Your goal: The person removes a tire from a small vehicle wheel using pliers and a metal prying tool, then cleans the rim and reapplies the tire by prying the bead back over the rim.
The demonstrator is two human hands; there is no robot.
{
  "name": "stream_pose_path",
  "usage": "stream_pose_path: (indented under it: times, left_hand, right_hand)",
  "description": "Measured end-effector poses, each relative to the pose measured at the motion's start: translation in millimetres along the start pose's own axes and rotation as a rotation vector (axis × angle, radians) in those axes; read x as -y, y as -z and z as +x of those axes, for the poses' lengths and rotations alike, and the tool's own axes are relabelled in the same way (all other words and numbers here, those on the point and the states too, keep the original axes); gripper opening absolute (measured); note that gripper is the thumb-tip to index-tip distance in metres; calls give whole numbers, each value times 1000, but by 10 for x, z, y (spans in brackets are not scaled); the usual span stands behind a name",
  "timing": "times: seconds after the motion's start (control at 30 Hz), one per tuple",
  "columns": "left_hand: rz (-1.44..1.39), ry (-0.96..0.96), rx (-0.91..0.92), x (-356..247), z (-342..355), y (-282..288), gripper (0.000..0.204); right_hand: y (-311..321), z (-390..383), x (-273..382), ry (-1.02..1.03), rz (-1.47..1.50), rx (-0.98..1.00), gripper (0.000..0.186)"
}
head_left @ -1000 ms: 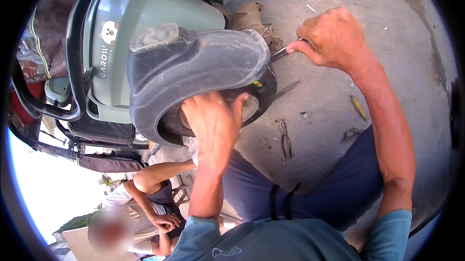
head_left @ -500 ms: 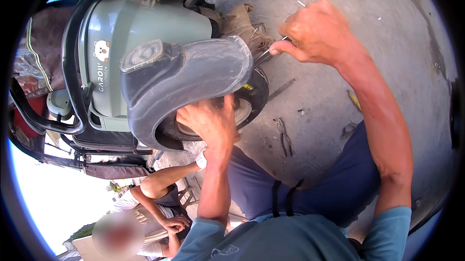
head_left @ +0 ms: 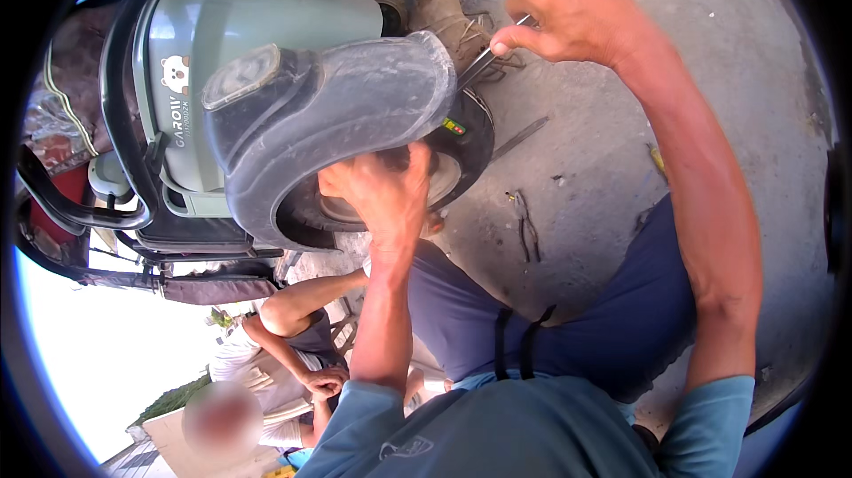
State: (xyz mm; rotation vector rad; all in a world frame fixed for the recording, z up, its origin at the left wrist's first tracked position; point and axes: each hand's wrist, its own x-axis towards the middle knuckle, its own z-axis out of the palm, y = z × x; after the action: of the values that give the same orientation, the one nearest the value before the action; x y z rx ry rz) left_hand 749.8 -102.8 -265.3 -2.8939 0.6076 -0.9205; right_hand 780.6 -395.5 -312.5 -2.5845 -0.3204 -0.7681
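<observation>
My right hand (head_left: 572, 12) is closed around a slim metal tyre lever (head_left: 479, 66). The lever slants down to the tyre (head_left: 480, 142), and its far end is hidden at the edge of the dark mudguard (head_left: 355, 105). Below the mudguard, my left hand (head_left: 382, 192) grips the wheel (head_left: 444, 178) near its hub, thumb pointing up and fingertips partly hidden. A small green-and-yellow label shows on the tyre. The wheel belongs to a grey-green vehicle (head_left: 266, 39) that appears turned on its side.
Pliers (head_left: 525, 225) and a flat metal bar (head_left: 521, 136) lie on the concrete floor, right of the wheel. A yellow-handled tool (head_left: 658, 159) is beside my right knee. Another person (head_left: 297, 345) sits at the lower left, hands together. Brown cloth (head_left: 441, 16) lies behind the mudguard.
My right hand has moved away from me and the lever stands at a steeper slant. My left hand stays at the wheel. The whole view has shifted slightly.
</observation>
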Motion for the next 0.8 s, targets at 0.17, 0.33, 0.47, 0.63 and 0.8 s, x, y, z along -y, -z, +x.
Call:
stream_pose_path:
  times: [0.17,0.33,0.47,0.63,0.8]
  left_hand:
    - [-275,-193,121,261,-195,332,28]
    - [-435,-21,136,466,-775,552,24]
    - [-569,194,650,447,-1168,268,22]
    - [-513,-201,188,268,-1068,586,29]
    - [-518,-525,187,-26,-529,511,51]
  right_hand:
    - [11,-33,-2,-8,-45,61,66]
    - [111,-62,61,-31,-81,106,61]
    - [77,-52,38,-22,-110,121,65]
    - [124,-49,106,56,-177,112,51]
    - [237,-85,153,-48,-112,41,60]
